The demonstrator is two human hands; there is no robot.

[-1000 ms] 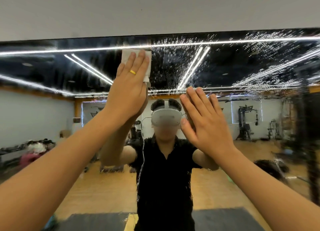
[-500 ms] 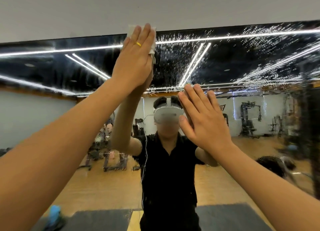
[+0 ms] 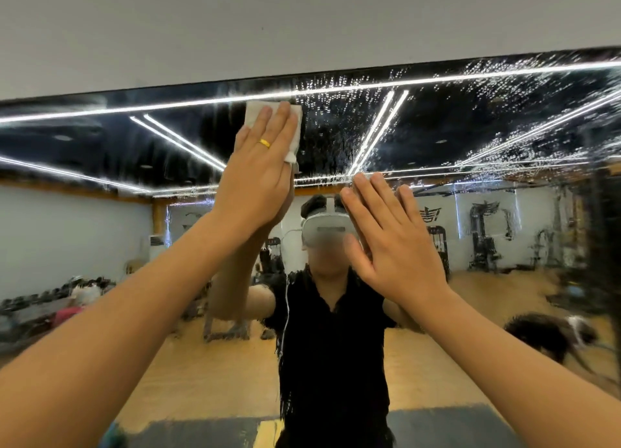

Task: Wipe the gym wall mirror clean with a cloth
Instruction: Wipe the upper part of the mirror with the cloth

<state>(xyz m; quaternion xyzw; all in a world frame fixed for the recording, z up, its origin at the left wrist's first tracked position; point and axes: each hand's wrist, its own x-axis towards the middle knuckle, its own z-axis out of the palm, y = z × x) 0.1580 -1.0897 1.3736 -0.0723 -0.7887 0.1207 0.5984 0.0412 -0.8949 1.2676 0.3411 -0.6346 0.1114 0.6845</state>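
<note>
Mid-wipe on gym wall mirror. Left hand, fingers straight, presses white cloth to glass, mirror's top edge just above cloth. Right hand, fingers straight, flat on glass below-right of cloth. Left of cloth, glass looks cleared. Right of cloth, droplets thick, so much likely left.

Gym interior, seen reflected in a long wall mirror. Weight machines are seen far right, and blurred gear on low racks far left. A wooden floor is laid with dark mats near. The black ceiling is crossed by white light strips. A standing air conditioner is placed far left.
</note>
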